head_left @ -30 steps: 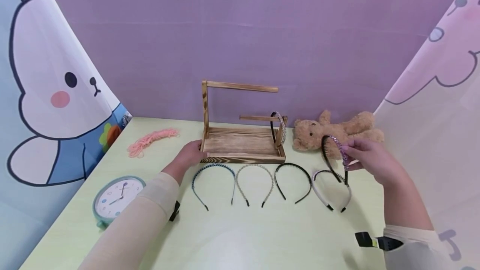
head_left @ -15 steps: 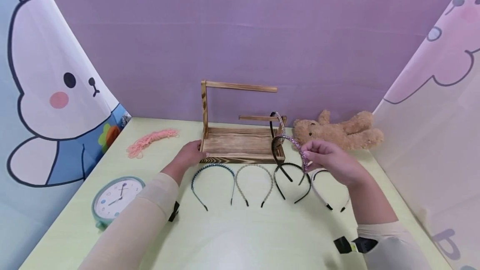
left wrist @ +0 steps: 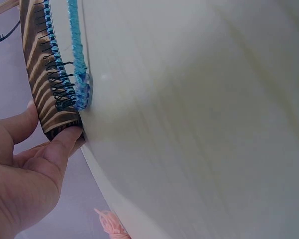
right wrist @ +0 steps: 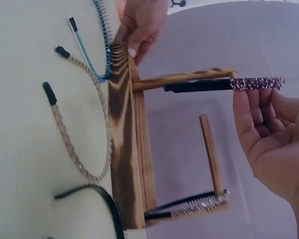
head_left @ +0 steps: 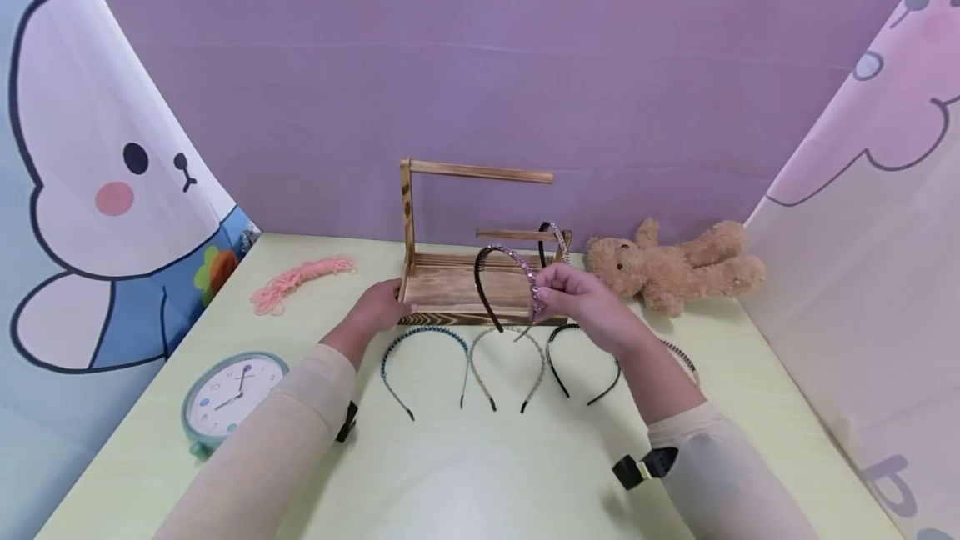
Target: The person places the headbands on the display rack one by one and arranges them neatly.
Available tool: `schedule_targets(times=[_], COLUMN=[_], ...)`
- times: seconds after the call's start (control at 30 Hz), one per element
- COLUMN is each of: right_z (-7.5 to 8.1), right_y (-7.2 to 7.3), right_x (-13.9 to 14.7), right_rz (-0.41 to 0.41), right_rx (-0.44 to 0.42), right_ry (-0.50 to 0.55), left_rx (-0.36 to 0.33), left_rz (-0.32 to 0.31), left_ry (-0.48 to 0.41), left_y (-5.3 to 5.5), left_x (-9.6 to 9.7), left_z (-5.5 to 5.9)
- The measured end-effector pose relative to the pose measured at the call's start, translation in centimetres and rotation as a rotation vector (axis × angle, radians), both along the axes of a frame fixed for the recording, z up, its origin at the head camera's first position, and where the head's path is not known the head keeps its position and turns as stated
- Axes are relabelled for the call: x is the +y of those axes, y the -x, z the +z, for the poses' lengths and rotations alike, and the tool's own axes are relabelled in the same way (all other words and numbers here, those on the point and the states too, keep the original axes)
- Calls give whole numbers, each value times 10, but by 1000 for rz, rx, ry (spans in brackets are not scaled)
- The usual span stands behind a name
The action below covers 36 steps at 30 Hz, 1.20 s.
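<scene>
My left hand (head_left: 375, 311) grips the left front corner of a wooden rack (head_left: 442, 317), thumb on one side and fingers on the other. My right hand (head_left: 588, 307) pinches a purple, sparkly toothed headband (head_left: 525, 267) by its side and holds it raised in front of the rack's tray. A silvery headband (right wrist: 202, 204) hangs on the rack's short lower bar. In front of the rack lie a blue headband (head_left: 427, 329), a beige braided one (head_left: 540, 357) and a black one (head_left: 555, 369). My right forearm mostly hides another headband (head_left: 682, 357) at the row's right end.
The rack's long upper bar (head_left: 480, 171) sticks out to the right from its left post. A teddy bear (head_left: 667, 269) lies to the right. Pink yarn (head_left: 300, 280) and a round clock (head_left: 236, 394) are on the left. A purple backdrop (head_left: 480, 65) stands behind.
My right hand has carried the purple headband leftward, from above the row's right end to in front of the rack. My left hand has stayed on the rack's corner.
</scene>
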State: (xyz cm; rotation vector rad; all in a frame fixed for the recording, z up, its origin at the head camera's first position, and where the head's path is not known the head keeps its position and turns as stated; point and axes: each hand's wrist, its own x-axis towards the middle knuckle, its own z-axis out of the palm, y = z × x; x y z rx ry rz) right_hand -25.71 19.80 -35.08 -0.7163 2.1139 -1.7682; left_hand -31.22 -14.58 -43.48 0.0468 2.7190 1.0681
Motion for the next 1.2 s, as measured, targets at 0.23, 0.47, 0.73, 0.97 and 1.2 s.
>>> schedule_targets(times=[0.23, 0.47, 0.73, 0.97, 1.2], right_z=[-12, -24, -41, -48, -49], right_y=[28, 49, 68, 72, 74], right_x=[-33, -52, -42, -25, -16], right_rz=[-113, -234, -397, -529, -599], right_rx=[-10, 17, 5, -31, -87], right_ry=[57, 99, 144, 114, 28], left_rx=[10, -9, -10, -6, -2], left_rz=[-5, 7, 2, 10, 11], left_ry=[4, -9, 1, -5, -18], left_y=[-1, 0, 1, 0, 0], left_x=[0, 3, 4, 2, -1], left_z=[1, 3, 3, 2, -1])
